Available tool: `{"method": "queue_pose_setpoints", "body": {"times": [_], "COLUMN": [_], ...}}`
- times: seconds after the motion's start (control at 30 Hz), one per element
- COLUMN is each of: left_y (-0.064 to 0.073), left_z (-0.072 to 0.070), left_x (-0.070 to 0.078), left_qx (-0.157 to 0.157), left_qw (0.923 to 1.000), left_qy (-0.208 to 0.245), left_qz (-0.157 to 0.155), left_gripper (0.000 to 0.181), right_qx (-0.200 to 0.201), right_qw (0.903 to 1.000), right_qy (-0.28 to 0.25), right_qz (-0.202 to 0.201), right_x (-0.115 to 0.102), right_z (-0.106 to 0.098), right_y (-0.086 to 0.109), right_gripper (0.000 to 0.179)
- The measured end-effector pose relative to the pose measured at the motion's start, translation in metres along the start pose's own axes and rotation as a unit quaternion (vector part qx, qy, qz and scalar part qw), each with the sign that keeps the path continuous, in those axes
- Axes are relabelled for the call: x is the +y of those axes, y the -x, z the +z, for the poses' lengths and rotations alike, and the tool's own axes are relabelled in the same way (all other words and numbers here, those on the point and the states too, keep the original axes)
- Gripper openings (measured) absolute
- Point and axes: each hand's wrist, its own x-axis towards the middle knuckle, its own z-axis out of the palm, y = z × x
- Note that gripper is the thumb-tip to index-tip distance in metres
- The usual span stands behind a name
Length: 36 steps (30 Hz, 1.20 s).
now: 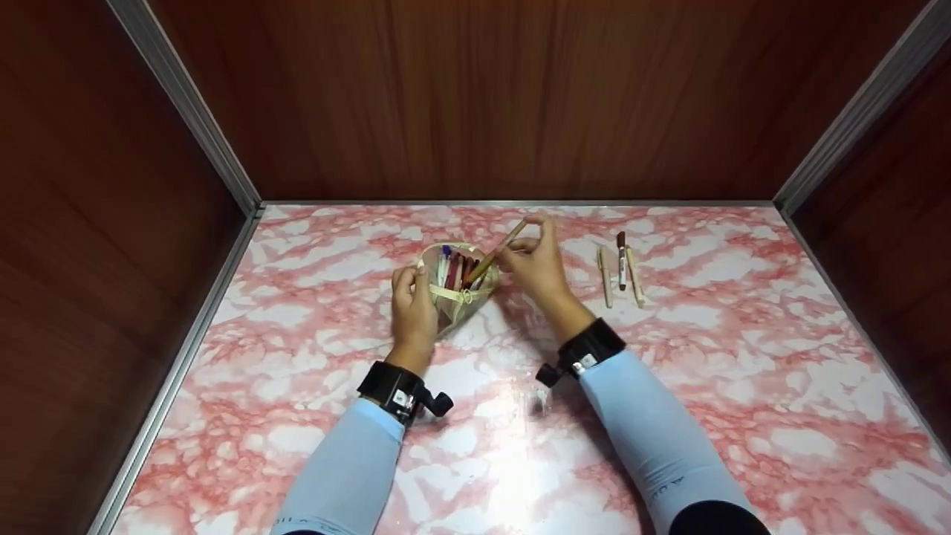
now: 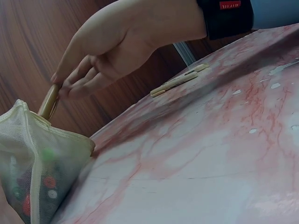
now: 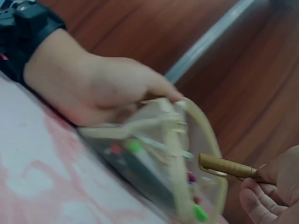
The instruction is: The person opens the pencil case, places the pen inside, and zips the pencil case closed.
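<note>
Upright in my left hand (image 1: 414, 310) is a pale mesh zip pouch (image 2: 65, 147), gripped at its left rim with its mouth spread wide. Several pens and markers (image 1: 455, 269) fill it, their coloured ends showing through the netting. With thumb and fingers, my right hand (image 1: 541, 266) pinches a gold-brown pen (image 3: 226, 165). This pen slants down to the left, and its lower end overlaps the pouch mouth in the head view. In the right wrist view, its capped end points at the pouch's opening.
Right of the pouch lie a beige pen (image 1: 605, 276), a marker with a dark cap (image 1: 622, 260) and another pale pen (image 1: 634, 275). They rest on a red-and-white marbled table (image 1: 743, 349). Brown wood-grain panels (image 1: 513, 96) stand around the table's back and sides.
</note>
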Motion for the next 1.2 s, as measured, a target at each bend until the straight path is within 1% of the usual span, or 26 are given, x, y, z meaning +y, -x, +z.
{"method": "queue_pose_setpoints", "body": {"times": [0.1, 0.17, 0.27, 0.4, 0.5, 0.6, 0.63, 0.7, 0.73, 0.83, 0.93, 1.0, 1.07, 1.1, 1.13, 1.2], "left_y": [0.001, 0.002, 0.001, 0.0, -0.001, -0.001, -0.001, -0.001, -0.001, -0.001, -0.001, 0.0, 0.0, 0.0, 0.0, 0.0], "left_z": [0.001, 0.001, 0.002, 0.002, 0.002, 0.0, 0.0, -0.001, -0.001, -0.001, 0.0, 0.0, 0.0, 0.0, 0.0, -0.001], "left_x": [0.0, 0.001, 0.002, 0.002, 0.002, 0.003, 0.003, 0.003, 0.003, 0.002, 0.001, 0.001, 0.001, 0.001, 0.001, 0.001], "left_qx": [-0.003, -0.003, -0.001, 0.0, 0.002, 0.003, 0.004, 0.002, 0.0, -0.004, 0.001, 0.005, 0.008, 0.008, 0.009, 0.013], "left_qw": [1.0, 0.9999, 0.9999, 1.0, 1.0, 0.9999, 0.9999, 1.0, 1.0, 0.9998, 0.9998, 0.9998, 0.9999, 0.9999, 0.9998, 0.9996], "left_qy": [-0.004, -0.006, -0.009, -0.004, -0.002, -0.003, -0.003, 0.001, 0.004, 0.015, 0.013, 0.006, -0.008, -0.012, -0.015, -0.025], "left_qz": [-0.009, -0.015, -0.013, -0.006, -0.008, -0.011, -0.01, -0.006, -0.003, 0.008, 0.017, 0.019, 0.013, 0.01, 0.007, 0.001], "left_gripper": [0.032, 0.032, 0.032, 0.031, 0.032, 0.032, 0.032, 0.031, 0.031, 0.029, 0.027, 0.027, 0.027, 0.027, 0.027, 0.028], "right_qx": [-0.012, -0.03, -0.053, -0.066, -0.077, -0.087, -0.087, -0.078, -0.073, -0.056, -0.033, -0.018, -0.009, -0.012, -0.021, -0.046], "right_qw": [0.9999, 0.9994, 0.9982, 0.9944, 0.9869, 0.9814, 0.9816, 0.9855, 0.9887, 0.9969, 0.9977, 0.996, 0.995, 0.9949, 0.9949, 0.9958], "right_qy": [0.004, 0.004, 0.013, 0.082, 0.142, 0.17, 0.17, 0.15, 0.131, 0.05, -0.032, -0.067, -0.081, -0.08, -0.075, -0.042], "right_qz": [0.011, 0.017, 0.026, 0.01, -0.008, -0.014, -0.014, -0.01, -0.004, 0.025, 0.049, 0.056, 0.058, 0.061, 0.065, 0.067], "right_x": [0.005, 0.01, 0.014, 0.016, 0.014, 0.011, 0.01, 0.009, 0.008, 0.007, 0.008, 0.009, 0.01, 0.011, 0.012, 0.013], "right_z": [0.014, 0.021, 0.027, 0.029, 0.029, 0.03, 0.03, 0.032, 0.033, 0.035, 0.036, 0.035, 0.034, 0.034, 0.034, 0.034], "right_y": [0.005, 0.007, 0.01, 0.01, 0.009, 0.008, 0.008, 0.007, 0.006, 0.004, 0.001, -0.001, -0.002, -0.003, -0.003, -0.002], "right_gripper": [0.066, 0.062, 0.058, 0.055, 0.053, 0.049, 0.047, 0.041, 0.037, 0.025, 0.019, 0.019, 0.019, 0.019, 0.02, 0.02]}}
